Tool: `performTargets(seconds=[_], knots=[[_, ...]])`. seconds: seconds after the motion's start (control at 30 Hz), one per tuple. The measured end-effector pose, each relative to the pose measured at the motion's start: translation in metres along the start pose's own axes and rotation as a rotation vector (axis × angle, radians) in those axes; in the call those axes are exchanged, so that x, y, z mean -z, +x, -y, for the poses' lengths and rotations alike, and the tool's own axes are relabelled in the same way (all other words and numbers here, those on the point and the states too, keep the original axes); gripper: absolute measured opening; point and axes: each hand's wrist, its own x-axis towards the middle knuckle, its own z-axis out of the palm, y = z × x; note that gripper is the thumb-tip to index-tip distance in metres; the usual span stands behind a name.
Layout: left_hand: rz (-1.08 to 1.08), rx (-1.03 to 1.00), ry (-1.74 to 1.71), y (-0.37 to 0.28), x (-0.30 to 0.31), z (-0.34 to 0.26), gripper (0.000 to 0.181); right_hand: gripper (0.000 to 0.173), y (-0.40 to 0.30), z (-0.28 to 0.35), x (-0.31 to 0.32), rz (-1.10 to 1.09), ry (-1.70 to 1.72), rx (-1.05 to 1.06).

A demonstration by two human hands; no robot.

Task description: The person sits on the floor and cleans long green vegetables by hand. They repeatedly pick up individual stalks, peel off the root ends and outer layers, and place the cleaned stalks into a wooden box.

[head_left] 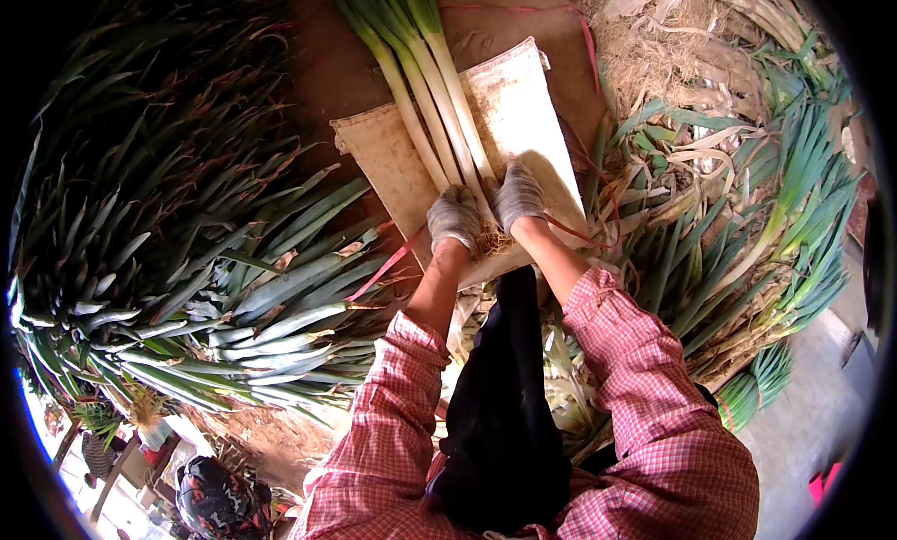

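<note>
Several long green onions (pixel 448 112) lie side by side on a worn, pale board or crate panel (pixel 522 112). Their green tops reach past its far edge, and their root ends (pixel 494 242) point towards me. My left hand (pixel 454 218), in a grey knit glove, grips the white stalks just above the roots. On the other side, my right hand (pixel 517 197), gloved alike, presses against the right-hand stalk; its fingertips are partly hidden. Red strapping (pixel 389 263) shows at the left of the board and again at its right.
A big heap of green onions (pixel 231 281) rises at my left. More onions (pixel 757 260) and dry, rooty trimmings (pixel 673 70) lie at the right. A tied bundle (pixel 753 389) rests on the concrete floor. Another person (pixel 217 498) is at lower left.
</note>
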Motion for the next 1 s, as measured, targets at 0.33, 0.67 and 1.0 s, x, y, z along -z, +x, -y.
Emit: performTargets(seconds=[0.33,0.67,1.0], knots=[[0.035,0.149,-0.144,-0.038,-0.031,0.023,0.026,0.022,-0.03,0.0,-0.004,0.575,-0.303,0.071],[0.205,0.056,-0.08,-0.008,-0.035,0.038,0.029,0.028,-0.022,-0.007,-0.036,0.557,-0.243,-0.007],[0.21,0.164,-0.304,-0.004,-0.02,0.026,0.034,0.033,-0.003,-0.007,-0.022,1.022,-0.787,0.673]])
